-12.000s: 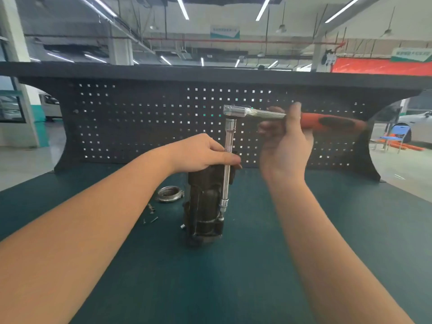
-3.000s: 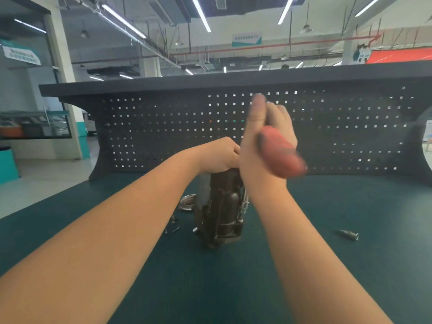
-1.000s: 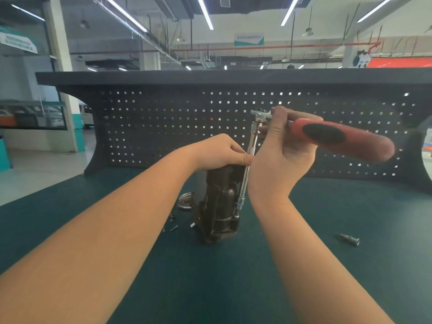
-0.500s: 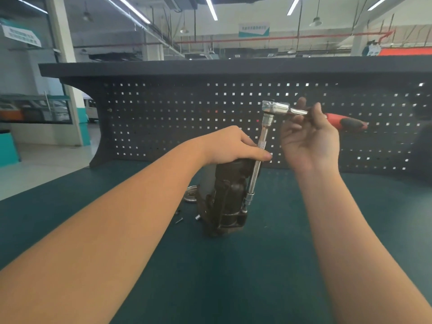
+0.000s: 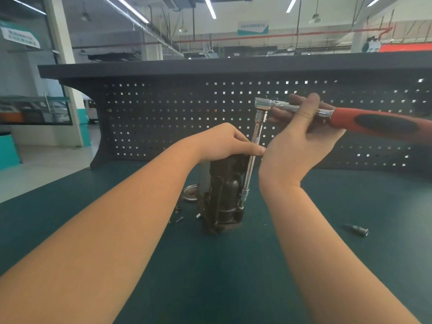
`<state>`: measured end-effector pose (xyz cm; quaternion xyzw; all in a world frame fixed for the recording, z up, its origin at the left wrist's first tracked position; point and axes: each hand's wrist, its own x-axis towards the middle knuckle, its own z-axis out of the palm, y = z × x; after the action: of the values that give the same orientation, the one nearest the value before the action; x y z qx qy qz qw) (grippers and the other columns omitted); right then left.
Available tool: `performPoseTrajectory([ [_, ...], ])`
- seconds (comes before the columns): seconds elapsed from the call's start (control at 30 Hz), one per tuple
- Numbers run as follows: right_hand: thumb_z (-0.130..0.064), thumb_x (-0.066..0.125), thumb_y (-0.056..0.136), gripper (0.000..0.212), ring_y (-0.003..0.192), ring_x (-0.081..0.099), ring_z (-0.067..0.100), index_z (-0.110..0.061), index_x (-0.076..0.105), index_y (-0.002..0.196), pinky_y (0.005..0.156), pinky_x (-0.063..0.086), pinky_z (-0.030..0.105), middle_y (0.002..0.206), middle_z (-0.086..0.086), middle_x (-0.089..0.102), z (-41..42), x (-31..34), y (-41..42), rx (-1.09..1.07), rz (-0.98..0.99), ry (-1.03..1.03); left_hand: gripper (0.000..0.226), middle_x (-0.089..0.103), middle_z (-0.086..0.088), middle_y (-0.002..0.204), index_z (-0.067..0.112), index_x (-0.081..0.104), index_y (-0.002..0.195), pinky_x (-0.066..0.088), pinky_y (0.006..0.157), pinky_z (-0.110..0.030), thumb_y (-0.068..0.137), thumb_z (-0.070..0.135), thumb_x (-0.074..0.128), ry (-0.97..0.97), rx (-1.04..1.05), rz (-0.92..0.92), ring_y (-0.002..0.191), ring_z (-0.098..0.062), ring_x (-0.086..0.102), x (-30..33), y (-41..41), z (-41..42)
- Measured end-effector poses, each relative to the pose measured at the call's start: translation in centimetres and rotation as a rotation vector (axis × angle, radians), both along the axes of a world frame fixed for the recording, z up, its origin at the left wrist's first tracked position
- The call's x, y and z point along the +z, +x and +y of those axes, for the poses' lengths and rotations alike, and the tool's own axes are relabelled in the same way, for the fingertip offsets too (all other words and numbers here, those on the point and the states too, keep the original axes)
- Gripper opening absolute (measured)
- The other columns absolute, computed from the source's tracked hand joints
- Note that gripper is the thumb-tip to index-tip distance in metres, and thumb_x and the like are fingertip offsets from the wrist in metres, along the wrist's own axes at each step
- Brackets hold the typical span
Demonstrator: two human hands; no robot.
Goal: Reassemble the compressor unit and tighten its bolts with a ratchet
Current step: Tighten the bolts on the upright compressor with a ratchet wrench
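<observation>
My left hand (image 5: 224, 143) presses down on the upright compressor unit (image 5: 224, 192) on the bench mat; right hand (image 5: 301, 134) fingers curl round the ratchet (image 5: 327, 113) shank; I keep its extension bar (image 5: 251, 164) plumb on the low bolt, swinging short.

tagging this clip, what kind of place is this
Probably a workshop or training hall for mechanical work: a bench with a green mat and a dark pegboard back, a ratchet on a compressor unit, and long ceiling strip lights overhead.
</observation>
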<state>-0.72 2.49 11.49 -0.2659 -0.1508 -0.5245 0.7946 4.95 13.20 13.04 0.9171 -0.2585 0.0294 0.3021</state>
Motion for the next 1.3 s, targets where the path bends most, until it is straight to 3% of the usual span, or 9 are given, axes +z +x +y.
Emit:
performPoseTrajectory([
  [0.1, -0.01, 0.047, 0.1, 0.009, 0.059, 0.067, 0.029, -0.014, 0.042, 0.094, 0.055, 0.055, 0.031, 0.07, -0.004, 0.062, -1.2, 0.6, 0.1, 0.1, 0.074, 0.034, 0.044, 0.049, 0.003, 0.061, 0.04, 0.075, 0.068, 0.041, 0.068, -0.03, 0.057, 0.081, 0.063, 0.029, 0.002, -0.023, 0.054, -0.008, 0.047, 0.2, 0.0, -0.1],
  [0.2, -0.009, 0.046, 0.101, 0.005, 0.055, 0.066, 0.025, -0.007, 0.042, 0.1, 0.054, 0.054, 0.029, 0.074, 0.006, 0.057, -3.4, 1.4, 0.1, 0.255, 0.11, 0.121, 0.066, 0.041, -0.004, 0.063, 0.026, 0.063, 0.064, 0.036, 0.069, -0.03, 0.059, 0.091, 0.053, 0.066, -0.008, -0.021, 0.062, -0.018, 0.039, 0.3, 0.3, -0.3],
  [0.27, -0.006, 0.046, 0.1, 0.003, 0.051, 0.065, 0.022, -0.004, 0.043, 0.099, 0.053, 0.054, 0.028, 0.067, 0.008, 0.057, -5.3, 2.2, -0.1, 0.298, 0.027, 0.22, 0.061, 0.055, 0.015, 0.065, 0.039, 0.071, 0.065, 0.04, 0.082, -0.027, 0.065, 0.091, 0.039, 0.058, -0.006, -0.015, 0.068, -0.013, 0.051, 0.2, 0.4, -0.3],
  [0.33, -0.003, 0.046, 0.099, 0.008, 0.051, 0.064, 0.018, -0.002, 0.048, 0.092, 0.052, 0.052, 0.025, 0.059, 0.005, 0.061, -7.6, 2.9, -0.4, 0.305, -0.061, 0.264, 0.045, 0.064, 0.025, 0.08, 0.052, 0.074, 0.081, 0.04, 0.097, -0.025, 0.075, 0.083, 0.042, 0.068, -0.009, -0.008, 0.086, -0.001, 0.059, 0.1, 0.5, 0.0],
  [0.43, -0.004, 0.047, 0.096, 0.015, 0.052, 0.063, 0.013, -0.004, 0.052, 0.082, 0.053, 0.048, 0.019, 0.054, -0.001, 0.063, -11.4, 2.9, -0.4, 0.33, -0.05, 0.234, 0.009, 0.069, 0.033, 0.09, 0.053, 0.074, 0.087, 0.04, 0.09, -0.016, 0.087, 0.049, 0.066, 0.092, -0.05, 0.011, 0.09, 0.013, 0.062, 0.2, 0.7, 0.2],
  [0.77, -0.014, 0.043, 0.103, 0.011, 0.06, 0.056, 0.014, -0.012, 0.048, 0.094, 0.054, 0.043, 0.021, 0.074, 0.003, 0.062, -16.9, -6.1, 7.7, 0.471, 0.289, 0.173, 0.03, 0.068, 0.037, 0.097, 0.055, 0.073, 0.087, 0.041, 0.091, -0.017, 0.089, 0.026, 0.067, 0.022, -0.084, 0.037, 0.095, 0.019, 0.058, 0.3, -0.8, 0.3],
  [0.9, -0.014, 0.041, 0.103, 0.02, 0.062, 0.065, 0.011, -0.012, 0.055, 0.09, 0.059, 0.05, 0.019, 0.075, 0.0, 0.069, -17.1, -7.5, 8.6, 0.569, 0.345, 0.106, 0.023, 0.071, -0.008, 0.115, 0.05, 0.075, 0.092, 0.044, 0.106, -0.041, 0.086, 0.029, 0.068, 0.035, -0.08, 0.03, 0.096, -0.01, 0.059, 0.2, -1.1, 0.0],
  [1.13, -0.007, 0.043, 0.1, 0.01, 0.073, 0.063, 0.025, -0.003, 0.05, 0.093, 0.055, 0.053, 0.023, 0.092, 0.014, 0.061, -17.4, -11.1, 6.9, 0.431, 0.927, -0.019, 0.021, 0.072, 0.0, 0.106, 0.057, 0.072, 0.09, 0.04, 0.11, -0.039, 0.083, 0.038, 0.07, 0.109, -0.104, 0.031, 0.096, -0.019, 0.061, 0.1, -1.0, -1.1],
  [1.3, -0.006, 0.049, 0.098, 0.021, 0.034, 0.059, 0.026, 0.001, 0.045, 0.117, 0.036, 0.049, 0.025, 0.077, 0.017, 0.053, -17.8, -13.4, 5.4, 0.319, 1.248, -0.09, 0.022, 0.068, 0.034, 0.093, 0.056, 0.073, 0.087, 0.041, 0.093, -0.017, 0.083, 0.035, 0.072, 0.07, -0.09, 0.044, 0.091, 0.016, 0.06, 0.3, -0.2, -0.4],
])
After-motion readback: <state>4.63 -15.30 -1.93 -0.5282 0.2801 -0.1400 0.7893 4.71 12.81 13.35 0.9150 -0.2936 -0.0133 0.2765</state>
